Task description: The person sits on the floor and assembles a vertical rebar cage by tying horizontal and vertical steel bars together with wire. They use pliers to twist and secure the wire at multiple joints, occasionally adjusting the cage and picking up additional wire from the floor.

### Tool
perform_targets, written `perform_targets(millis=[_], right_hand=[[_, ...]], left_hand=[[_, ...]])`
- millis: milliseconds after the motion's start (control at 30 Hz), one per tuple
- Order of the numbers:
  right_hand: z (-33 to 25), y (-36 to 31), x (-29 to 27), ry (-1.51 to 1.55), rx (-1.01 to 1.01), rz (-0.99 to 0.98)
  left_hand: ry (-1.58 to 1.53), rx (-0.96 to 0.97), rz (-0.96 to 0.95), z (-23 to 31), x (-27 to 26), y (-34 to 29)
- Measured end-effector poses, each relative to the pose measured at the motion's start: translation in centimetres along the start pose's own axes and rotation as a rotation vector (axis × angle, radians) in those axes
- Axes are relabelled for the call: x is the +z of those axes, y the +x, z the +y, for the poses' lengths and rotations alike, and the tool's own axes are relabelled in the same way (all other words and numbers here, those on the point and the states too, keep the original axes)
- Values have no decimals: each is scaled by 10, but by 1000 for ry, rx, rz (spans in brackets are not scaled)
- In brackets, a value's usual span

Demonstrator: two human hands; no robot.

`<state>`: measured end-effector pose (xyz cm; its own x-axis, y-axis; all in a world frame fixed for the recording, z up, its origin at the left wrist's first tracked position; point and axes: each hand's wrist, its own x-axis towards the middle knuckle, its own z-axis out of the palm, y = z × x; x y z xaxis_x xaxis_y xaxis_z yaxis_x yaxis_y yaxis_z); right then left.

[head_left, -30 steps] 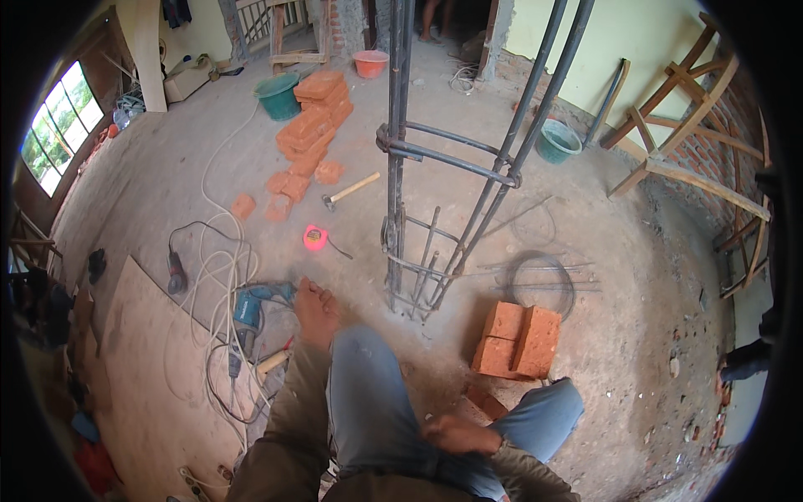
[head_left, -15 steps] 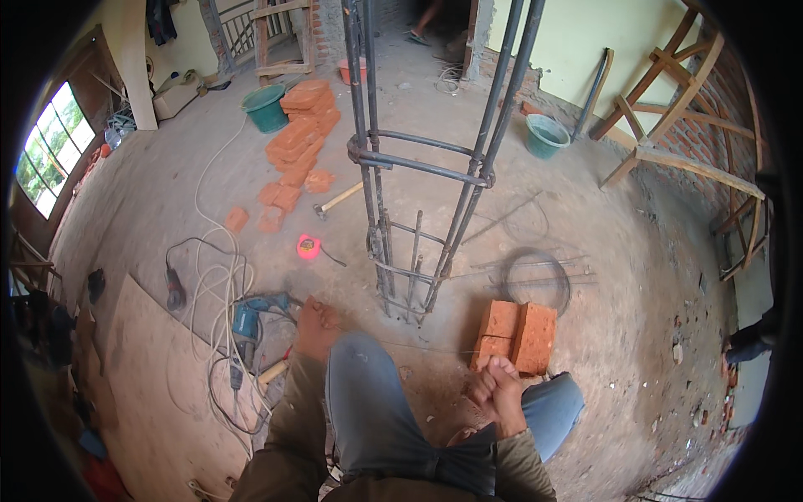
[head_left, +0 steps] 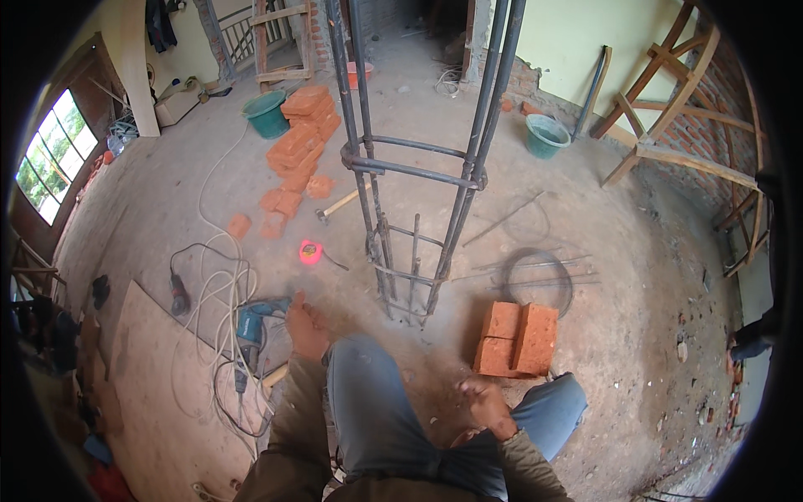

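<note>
My left hand (head_left: 308,329) is closed above my left knee, close to a blue drill (head_left: 248,326) with a black cord. My right hand (head_left: 487,403) is closed near my right knee, just below a small stack of orange bricks (head_left: 533,337). What either hand holds is too thin or hidden to make out; no line shows between them now. In front of me stands an upright cage of steel reinforcing bars (head_left: 414,159), tied with square stirrups. A pink tape measure (head_left: 310,252) and a hammer (head_left: 341,202) lie left of its foot.
A coil of wire (head_left: 571,289) and loose rods lie to the right. Brick piles (head_left: 294,149) stand beside a green bucket (head_left: 266,115). Another bucket (head_left: 547,138) is near a wooden trestle (head_left: 657,138). Looped cable (head_left: 201,301) crosses a board (head_left: 155,368) at left.
A thin line stretched between my hands no longer shows. My left hand has risen slightly to the left; my right hand has moved slightly left and down, away from the bricks.
</note>
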<state>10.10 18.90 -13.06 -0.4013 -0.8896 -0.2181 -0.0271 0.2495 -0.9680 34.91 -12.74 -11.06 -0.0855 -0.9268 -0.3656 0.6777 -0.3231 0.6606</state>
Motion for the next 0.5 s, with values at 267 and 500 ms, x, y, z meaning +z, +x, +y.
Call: perform_targets(millis=[267, 500], right_hand=[[10, -42, 41, -240, -90, -142], [-39, -33, 44, -1037, 43, -490]], left_hand=[[-6, -172, 82, -21, -9, -2], [53, -161, 231, -67, 5, -60]])
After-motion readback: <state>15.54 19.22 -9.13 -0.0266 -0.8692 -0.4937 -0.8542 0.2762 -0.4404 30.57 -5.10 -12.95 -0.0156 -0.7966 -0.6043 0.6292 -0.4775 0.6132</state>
